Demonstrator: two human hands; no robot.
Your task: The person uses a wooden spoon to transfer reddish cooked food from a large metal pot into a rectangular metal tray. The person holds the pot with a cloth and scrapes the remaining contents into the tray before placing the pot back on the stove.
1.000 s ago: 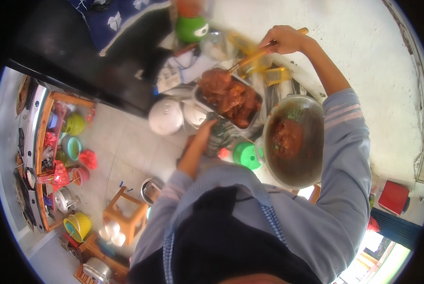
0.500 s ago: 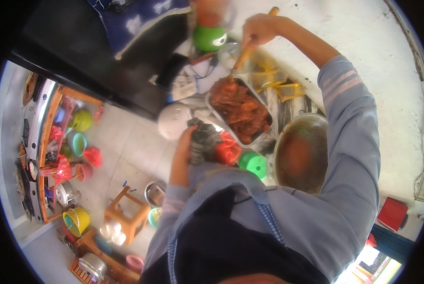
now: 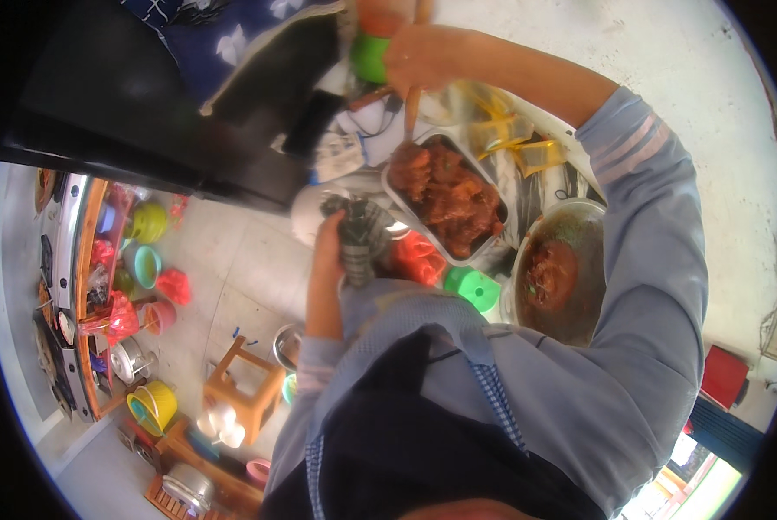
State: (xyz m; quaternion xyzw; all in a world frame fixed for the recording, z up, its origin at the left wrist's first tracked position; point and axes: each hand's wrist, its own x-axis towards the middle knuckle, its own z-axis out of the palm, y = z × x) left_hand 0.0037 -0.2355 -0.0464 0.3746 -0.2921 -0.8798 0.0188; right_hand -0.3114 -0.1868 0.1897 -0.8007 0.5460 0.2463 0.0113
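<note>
Two bare hands, well apart. Right hand (image 3: 421,61), slightly blurred, clamped round a wooden handle (image 3: 412,113), held steeply above the tray's far left corner; lower end against or under a lump of food, cannot tell which. Left hand (image 3: 329,234), fingers bent tight on a bunched striped cloth (image 3: 367,234), off the tray's left side. Surroundings, in falling order of size: black slab (image 3: 180,113), upper left, partly under a dark blue cloth (image 3: 254,39) with white bows. Orange wooden shelf (image 3: 87,251), far left, packed with bowls and bags. Orange stool (image 3: 271,381), on the floor. Wok (image 3: 585,238), right of the tray and partly behind the right sleeve (image 3: 640,173), with a brown-red mass (image 3: 551,270) inside. Metal tray (image 3: 413,214), oblong, between striped cloth and wok, slanted. Red-brown food (image 3: 458,195), lumpy and sauce-coated, filling the tray. White round container (image 3: 310,215), partly behind the striped cloth. Red plastic bag (image 3: 416,260), just below the tray. Yellow plastic piece (image 3: 540,156), beyond the tray's right edge. Green plastic item (image 3: 473,289), between red bag and wok.
</note>
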